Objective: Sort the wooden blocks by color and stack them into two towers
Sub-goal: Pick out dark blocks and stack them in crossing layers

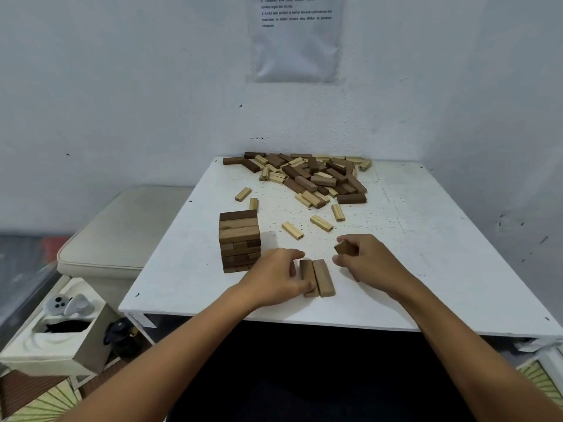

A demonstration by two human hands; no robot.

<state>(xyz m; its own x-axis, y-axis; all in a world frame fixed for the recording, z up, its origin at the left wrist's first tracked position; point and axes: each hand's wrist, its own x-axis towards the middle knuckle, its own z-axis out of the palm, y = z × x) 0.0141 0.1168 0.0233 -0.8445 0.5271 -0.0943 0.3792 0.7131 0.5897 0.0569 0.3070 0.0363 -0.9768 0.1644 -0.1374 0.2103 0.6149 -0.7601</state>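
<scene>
A white, scuffed square table [426, 239] stands against a white wall, with a printed paper sheet [295, 38] fixed above it. At the far edge lies a loose heap of dark and pale wooden blocks [307, 175], jumbled at all angles, and a few pale blocks lie scattered singly nearer the middle. On the left part of the table rises a stacked tower of brown wooden blocks [239, 242], just beside the left hand [275, 277].

Near the front edge two brown wooden blocks [316, 277] lie flat side by side, touching, their long axes running from the person toward the wall. The left hand rests against the left one, fingers curled at its side and near end. The right hand [370, 258] pinches a small dark brown wooden block [344, 247] between thumb and fingers, held just right of the pair's far ends, its end face turned left.

To the left of the table sit a cream cushion [122, 236] and a white box [61, 336].
</scene>
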